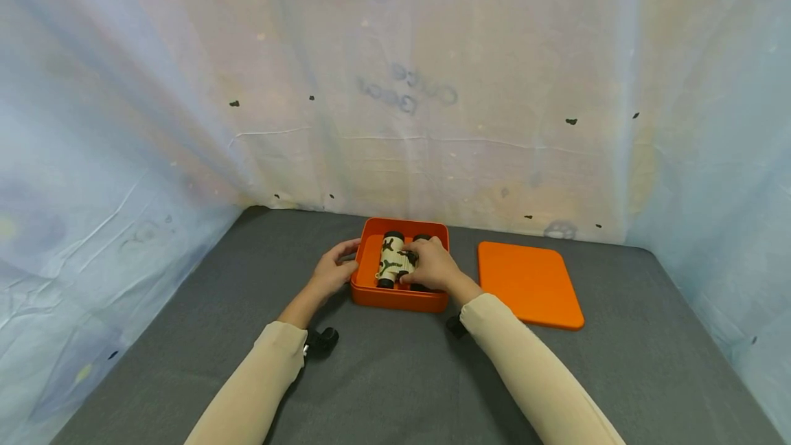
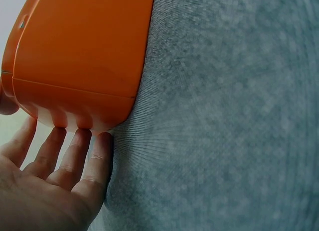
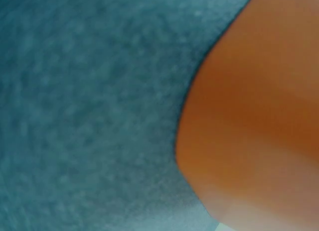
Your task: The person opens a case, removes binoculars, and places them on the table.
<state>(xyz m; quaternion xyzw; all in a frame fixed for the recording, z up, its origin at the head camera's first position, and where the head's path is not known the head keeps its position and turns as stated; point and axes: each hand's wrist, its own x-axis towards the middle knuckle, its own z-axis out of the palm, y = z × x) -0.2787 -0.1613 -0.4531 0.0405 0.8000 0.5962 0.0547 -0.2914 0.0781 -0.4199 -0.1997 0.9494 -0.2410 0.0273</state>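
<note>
A person is working at a table covered in a grey felt-like cloth, seen from a head camera looking forward and down. Pale, crinkled sheeting is hanging as a backdrop across the whole upper half of the frame and down both sides.

At the centre of the frame, an open orange box is sitting on the cloth. Inside it, a pair of small camouflage-patterned binoculars is lying with its black-rimmed ends pointing toward the top and bottom of the frame.

The right hand is reaching in from the lower right, its fingers curling over the binoculars and gripping them within the box. The right wrist view is blurred, showing only an orange surface at the right of the frame against the cloth.

The left hand is coming in from the lower left and is resting against the left wall of the box. In the left wrist view, this hand is lying at the lower left of the frame with its fingers straight and spread, the tips touching the rounded orange corner of the box; it is grasping nothing.

Just right of the box, near but apart from it, a flat orange lid is lying on the cloth. Both forearms are wearing beige sleeves.
</note>
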